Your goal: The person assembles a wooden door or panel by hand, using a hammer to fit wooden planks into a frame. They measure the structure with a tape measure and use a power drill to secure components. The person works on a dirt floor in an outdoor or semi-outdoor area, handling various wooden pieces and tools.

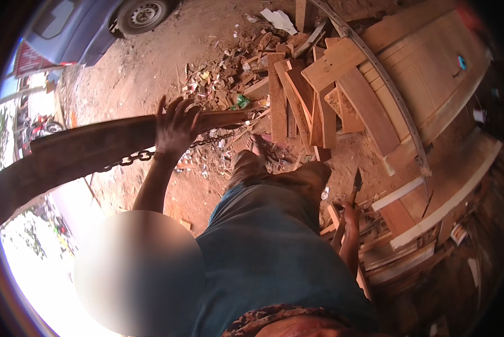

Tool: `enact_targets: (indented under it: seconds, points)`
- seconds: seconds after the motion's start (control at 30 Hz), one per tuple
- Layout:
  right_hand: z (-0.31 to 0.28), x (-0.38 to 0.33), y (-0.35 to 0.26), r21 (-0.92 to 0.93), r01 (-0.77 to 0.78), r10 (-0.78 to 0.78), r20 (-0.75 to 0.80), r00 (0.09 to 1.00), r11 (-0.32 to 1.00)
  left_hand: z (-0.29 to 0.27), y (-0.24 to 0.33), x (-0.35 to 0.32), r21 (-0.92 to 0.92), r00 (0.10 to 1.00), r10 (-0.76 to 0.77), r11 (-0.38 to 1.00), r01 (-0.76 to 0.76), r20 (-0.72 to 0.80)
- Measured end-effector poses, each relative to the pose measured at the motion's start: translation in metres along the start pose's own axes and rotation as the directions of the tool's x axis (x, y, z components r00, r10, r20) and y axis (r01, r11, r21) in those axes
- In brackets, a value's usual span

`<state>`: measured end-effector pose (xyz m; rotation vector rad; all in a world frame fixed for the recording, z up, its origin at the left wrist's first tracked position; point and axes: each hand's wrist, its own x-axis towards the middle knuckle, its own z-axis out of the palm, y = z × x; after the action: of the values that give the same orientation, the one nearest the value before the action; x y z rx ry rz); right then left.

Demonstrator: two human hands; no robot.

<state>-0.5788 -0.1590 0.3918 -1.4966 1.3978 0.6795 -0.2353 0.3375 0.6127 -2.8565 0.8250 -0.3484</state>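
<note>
My left hand (176,122) lies across the top of a long dark wooden beam (94,139), its fingers spread and stretched out. The beam runs from the left rim towards the middle and tapers at its right end. A rusty chain (145,155) hangs along its near side. Low at my right side, my right hand (350,218) is closed round the handle of a hand tool with a dark pointed blade (357,180). The blade points away from me; its exact kind cannot be made out.
Sawn wooden boards (302,101) lean in a pile ahead, beside a large panelled wooden piece (426,73). More planks (409,247) lie at my right. Wood scraps and litter (224,84) cover the dirt ground. A blue vehicle (89,28) stands at the far left.
</note>
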Motion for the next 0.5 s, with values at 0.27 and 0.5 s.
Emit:
enact_targets:
  seconds: [0.27,0.5]
  points:
    - [0.100,-0.049,0.038,0.298,0.075,-0.093,0.047,0.995,0.952,0.035,-0.074,0.066,0.009,0.951,0.290,0.956,-0.292,0.105]
    - [0.152,-0.030,0.065,0.321,0.044,-0.135,0.268,0.954,0.946,0.048,-0.145,0.121,-0.102,0.974,0.220,0.971,-0.215,0.046]
